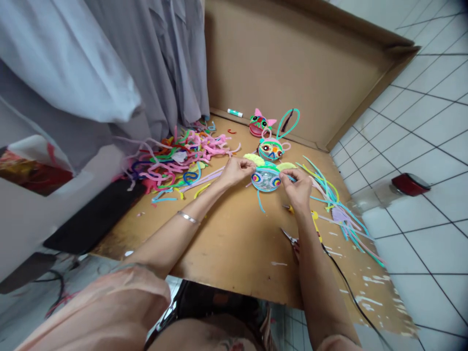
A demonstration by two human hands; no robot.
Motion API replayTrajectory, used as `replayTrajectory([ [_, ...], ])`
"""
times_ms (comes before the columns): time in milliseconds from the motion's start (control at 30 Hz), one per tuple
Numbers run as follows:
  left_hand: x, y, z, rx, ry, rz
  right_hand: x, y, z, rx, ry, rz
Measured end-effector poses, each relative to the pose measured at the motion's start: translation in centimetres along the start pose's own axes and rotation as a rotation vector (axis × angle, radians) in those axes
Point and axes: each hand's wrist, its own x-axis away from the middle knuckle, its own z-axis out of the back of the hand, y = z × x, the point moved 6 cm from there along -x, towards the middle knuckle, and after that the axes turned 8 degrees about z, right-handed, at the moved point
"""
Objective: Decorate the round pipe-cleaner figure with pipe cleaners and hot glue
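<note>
A round, clear craft piece (266, 180) with a blue rim, green top, yellow ear shapes and spiral eyes lies on the wooden table. At its upper left edge, my left hand (238, 171) is closed in a pinch; what it grips is too small to make out. My right hand (297, 184) pinches at the upper right edge, by a blue pipe cleaner. One blue strand hangs from the bottom of the piece. Just behind it sits a pink-and-green animal face (271, 150) with a tall teal loop, and farther back a red one (259, 125) with pink ears.
Tangled pipe cleaners (183, 156) cover the table's left back. More strands (340, 209) lie at the right. Pliers (290, 238) and a yellow tool (316, 222) with a black cord (343, 278) are near my right forearm. A marker (234, 113) lies by the cardboard wall (285, 63).
</note>
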Motion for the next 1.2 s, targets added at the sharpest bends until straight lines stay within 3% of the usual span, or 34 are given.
replayTrajectory([
  [267,-0.3,-0.4,-0.3,-0.051,-0.012,-0.027,0.0,1.1,-0.7,-0.087,0.011,0.027],
  [667,-0.3,-0.3,-0.4,-0.054,0.011,-0.097,0.0,2.9,-1.1,-0.197,0.025,-0.069],
  [933,-0.2,-1.5,-1.0,0.147,-0.035,0.015,0.4,4.5,-1.7,-0.372,0.029,-0.209],
  [1200,-0.2,-2.0,-1.1,0.189,-0.013,0.08,0.5,5.3,-2.0,-0.426,0.024,-0.263],
])
